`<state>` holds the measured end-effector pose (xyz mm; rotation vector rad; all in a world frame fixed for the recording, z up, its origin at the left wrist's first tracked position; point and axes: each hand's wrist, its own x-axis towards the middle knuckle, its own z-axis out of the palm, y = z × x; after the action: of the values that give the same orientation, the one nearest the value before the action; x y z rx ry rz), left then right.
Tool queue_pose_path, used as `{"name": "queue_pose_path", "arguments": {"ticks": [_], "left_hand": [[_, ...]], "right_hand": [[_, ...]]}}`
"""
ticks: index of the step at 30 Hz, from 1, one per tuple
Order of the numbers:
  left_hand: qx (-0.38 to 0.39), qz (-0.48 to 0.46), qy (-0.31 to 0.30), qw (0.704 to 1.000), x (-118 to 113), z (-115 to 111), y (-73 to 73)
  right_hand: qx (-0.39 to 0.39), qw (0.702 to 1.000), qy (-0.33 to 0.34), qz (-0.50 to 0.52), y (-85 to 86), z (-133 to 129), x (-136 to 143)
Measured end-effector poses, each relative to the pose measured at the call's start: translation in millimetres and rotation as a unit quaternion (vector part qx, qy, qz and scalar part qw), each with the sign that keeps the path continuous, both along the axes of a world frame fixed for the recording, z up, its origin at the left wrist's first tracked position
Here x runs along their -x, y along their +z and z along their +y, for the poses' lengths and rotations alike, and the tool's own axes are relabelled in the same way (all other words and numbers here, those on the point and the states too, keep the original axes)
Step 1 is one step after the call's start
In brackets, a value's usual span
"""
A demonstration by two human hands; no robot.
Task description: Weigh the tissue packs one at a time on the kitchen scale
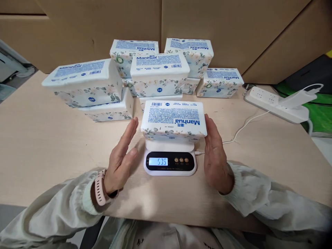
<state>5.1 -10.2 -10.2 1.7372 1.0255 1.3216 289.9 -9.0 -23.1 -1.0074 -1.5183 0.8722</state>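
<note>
A floral pack of tissues [172, 119] marked "Manhua" rests on a small white digital scale [169, 173], its print upside down to me. Lit digits on the scale's display seem to read 53.5, though the last ones are hard to make out. To the left of the pack is my left hand [123, 159], fingers stretched out and a gap between it and the pack. My right hand [215, 155] is upright at the pack's right end, fingers straight, very near or touching the wrapper. Neither hand grips anything.
Behind the scale stand several more tissue packs, some stacked, such as the left one [85, 83] and the middle one [159, 74]. A white power strip [276, 103] lies at the right, its cable [240, 135] crossing the table. Cardboard boxes [103, 24] form a wall behind.
</note>
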Motion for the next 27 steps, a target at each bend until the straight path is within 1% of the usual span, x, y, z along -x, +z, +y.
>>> {"name": "queue_pose_path", "arguments": {"ticks": [6,10,14,27], "left_hand": [[0.010,-0.009,-0.001,1.000,0.0,0.3,-1.4],[0.000,-0.020,-0.018,1.000,-1.5,2.1,-1.7],[-0.007,-0.023,-0.030,0.999,-2.5,3.6,-2.5],[0.012,-0.028,-0.026,0.999,-3.0,2.1,-1.8]], "right_hand": [[-0.011,1.000,-0.002,0.004,-1.8,2.5,0.6],[-0.012,1.000,0.003,0.004,-2.4,2.5,-0.1],[-0.020,0.999,0.019,0.031,-3.7,2.6,-0.5],[-0.018,1.000,0.018,0.018,-6.1,0.2,-2.7]]}}
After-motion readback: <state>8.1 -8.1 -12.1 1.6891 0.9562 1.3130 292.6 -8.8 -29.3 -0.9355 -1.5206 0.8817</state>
